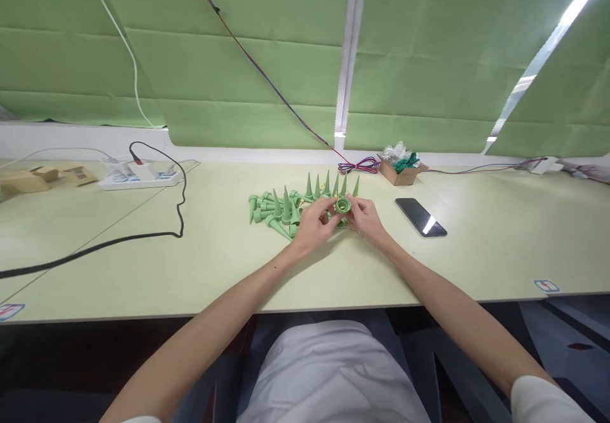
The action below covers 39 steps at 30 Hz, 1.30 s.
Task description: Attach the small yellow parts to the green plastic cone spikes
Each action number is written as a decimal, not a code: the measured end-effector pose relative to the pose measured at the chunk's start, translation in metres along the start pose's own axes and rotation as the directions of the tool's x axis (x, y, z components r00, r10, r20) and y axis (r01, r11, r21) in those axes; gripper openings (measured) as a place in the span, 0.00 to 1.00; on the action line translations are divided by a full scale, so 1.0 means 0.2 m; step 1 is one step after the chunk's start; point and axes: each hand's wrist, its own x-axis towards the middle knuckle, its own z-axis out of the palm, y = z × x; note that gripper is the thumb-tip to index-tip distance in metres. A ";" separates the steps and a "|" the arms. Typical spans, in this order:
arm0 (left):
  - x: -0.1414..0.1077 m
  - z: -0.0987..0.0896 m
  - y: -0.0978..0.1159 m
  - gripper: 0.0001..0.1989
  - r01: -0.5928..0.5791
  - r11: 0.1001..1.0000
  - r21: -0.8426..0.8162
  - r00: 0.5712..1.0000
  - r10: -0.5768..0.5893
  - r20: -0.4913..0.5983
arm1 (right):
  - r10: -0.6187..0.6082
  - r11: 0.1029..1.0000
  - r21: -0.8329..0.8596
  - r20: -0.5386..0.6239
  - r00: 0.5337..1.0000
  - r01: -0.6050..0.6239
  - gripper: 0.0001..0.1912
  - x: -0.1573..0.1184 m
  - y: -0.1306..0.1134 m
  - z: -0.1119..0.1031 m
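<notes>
Between my two hands is a green plastic spike [342, 206], its round hollow end turned toward me. The fingers of my left hand [315, 225] close on its left side. My right hand [366, 218] pinches it from the right, with the fingertips partly hidden. Behind and to the left of my hands lies a pile of similar green cone-shaped spikes [274, 222], some on their sides. Several more spikes [318, 187] stand upright with their points up, just beyond my fingers. Small yellow bits show among them.
A black phone [420, 217] lies right of my hands. Farther back are a small cardboard box [403, 173] with plastic wrap and green material, and bundled red-blue wire [358, 165]. At left, a white power strip [140, 176], a black cable [119, 240] and cardboard pieces [28, 181] rest on the table.
</notes>
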 end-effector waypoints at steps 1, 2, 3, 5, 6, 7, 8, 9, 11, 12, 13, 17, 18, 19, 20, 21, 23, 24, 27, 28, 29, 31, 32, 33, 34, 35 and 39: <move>0.00 0.00 0.01 0.12 0.004 1.000 -0.002 1.000 -0.004 0.005 | -0.004 1.000 -0.004 -0.005 1.000 0.004 0.32 0.00 0.00 0.00; 0.00 0.00 0.02 0.12 0.013 1.000 -0.004 1.000 -0.013 0.011 | -0.011 1.000 -0.009 -0.011 1.000 0.011 0.31 -0.01 -0.01 0.00; -0.01 0.00 0.02 0.13 0.027 1.000 -0.012 0.999 -0.027 0.018 | -0.019 1.000 -0.012 -0.018 1.000 0.019 0.31 -0.01 -0.01 0.00; -0.01 0.00 0.03 0.16 0.077 0.996 -0.044 0.996 -0.075 0.043 | -0.036 0.999 -0.006 -0.030 0.999 0.036 0.30 -0.01 -0.01 0.00; -0.01 0.00 0.03 0.17 0.109 0.991 -0.076 0.993 -0.106 0.045 | -0.041 0.999 0.006 -0.034 0.999 0.041 0.29 -0.01 -0.01 0.00; -0.01 0.00 0.03 0.17 0.144 0.982 -0.121 0.989 -0.139 0.043 | -0.045 0.999 0.018 -0.036 0.998 0.046 0.28 -0.01 -0.01 0.00; -0.01 0.00 0.03 0.15 0.182 0.968 -0.173 0.983 -0.177 0.045 | -0.049 0.998 0.026 -0.037 0.998 0.050 0.28 -0.01 0.00 0.00; -0.01 0.00 0.03 0.14 0.225 0.946 -0.232 0.974 -0.219 0.053 | -0.055 0.998 0.025 -0.036 0.998 0.056 0.27 -0.01 0.00 0.00; 0.00 0.00 0.02 0.19 0.326 0.881 -0.343 0.945 -0.311 0.098 | -0.070 0.998 -0.008 -0.027 0.997 0.070 0.27 -0.01 0.01 0.00; 0.00 0.00 0.01 0.23 0.381 0.840 -0.386 0.924 -0.359 0.131 | -0.077 0.996 -0.039 -0.016 0.997 0.076 0.27 -0.02 0.01 -0.01; 0.01 0.00 0.01 0.26 0.431 0.802 -0.413 0.902 -0.397 0.170 | -0.084 0.994 -0.074 -0.001 0.997 0.083 0.27 -0.02 0.02 -0.01; 0.02 0.00 0.00 0.28 0.553 0.691 -0.466 0.832 -0.484 0.270 | -0.121 0.973 -0.189 0.055 0.991 0.129 0.27 -0.02 0.02 -0.01; 0.02 0.00 0.00 0.27 0.559 0.679 -0.476 0.828 -0.489 0.275 | -0.131 0.969 -0.205 0.062 0.989 0.141 0.27 -0.02 0.02 -0.01; 0.02 0.00 0.00 0.26 0.557 0.675 -0.484 0.829 -0.488 0.274 | -0.141 0.964 -0.219 0.065 0.988 0.152 0.27 -0.03 0.02 -0.01; 0.02 0.00 0.01 0.25 0.552 0.677 -0.487 0.832 -0.483 0.271 | -0.150 0.959 -0.235 0.064 0.987 0.161 0.27 -0.03 0.02 -0.01; 0.02 -0.01 0.01 0.25 0.547 0.681 -0.486 0.836 -0.479 0.269 | -0.159 0.953 -0.253 0.061 0.985 0.169 0.27 -0.03 0.02 0.00; 0.01 -0.01 0.02 0.24 0.544 0.693 -0.473 0.838 -0.473 0.271 | -0.176 0.938 -0.294 0.050 0.983 0.183 0.27 -0.04 0.02 0.00; 0.01 -0.02 0.02 0.24 0.545 0.698 -0.464 0.838 -0.469 0.277 | -0.184 0.930 -0.314 0.046 0.982 0.190 0.27 -0.04 0.02 -0.01; 0.01 -0.03 0.01 0.23 0.538 0.719 -0.441 0.843 -0.446 0.301 | -0.197 0.907 -0.367 0.058 0.979 0.205 0.28 -0.05 0.01 -0.01; 0.01 -0.03 0.01 0.22 0.529 0.731 -0.432 0.848 -0.434 0.304 | -0.197 0.902 -0.380 0.062 0.978 0.206 0.28 -0.06 0.01 -0.01; 0.00 -0.03 0.01 0.22 0.518 0.745 -0.421 0.854 -0.421 0.306 | -0.195 0.899 -0.388 0.062 0.979 0.204 0.29 -0.06 0.01 -0.01; 0.00 -0.03 0.00 0.22 0.493 0.778 -0.390 0.866 -0.393 0.310 | -0.181 0.902 -0.390 0.048 0.982 0.185 0.30 -0.06 0.01 -0.02; 0.00 -0.03 0.00 0.22 0.476 0.796 -0.372 0.873 -0.376 0.312 | -0.169 0.907 -0.385 0.033 0.985 0.168 0.31 -0.06 0.01 -0.02; 0.00 -0.03 0.00 0.22 0.457 0.815 -0.356 0.880 -0.357 0.312 | -0.153 0.913 -0.379 0.019 0.988 0.149 0.32 -0.06 0.01 -0.02; -0.01 -0.03 -0.01 0.21 0.436 0.833 -0.340 0.888 -0.337 0.313 | -0.136 0.919 -0.374 0.008 0.991 0.129 0.33 -0.06 0.01 -0.02; -0.01 -0.03 -0.01 0.21 0.413 0.852 -0.322 0.895 -0.315 0.314 | -0.119 0.923 -0.368 0.002 0.993 0.111 0.33 -0.05 0.01 -0.02; -0.03 -0.04 -0.01 0.19 0.348 0.903 -0.254 0.908 -0.256 0.332 | -0.092 0.930 -0.359 -0.009 0.996 0.082 0.35 -0.05 0.01 -0.02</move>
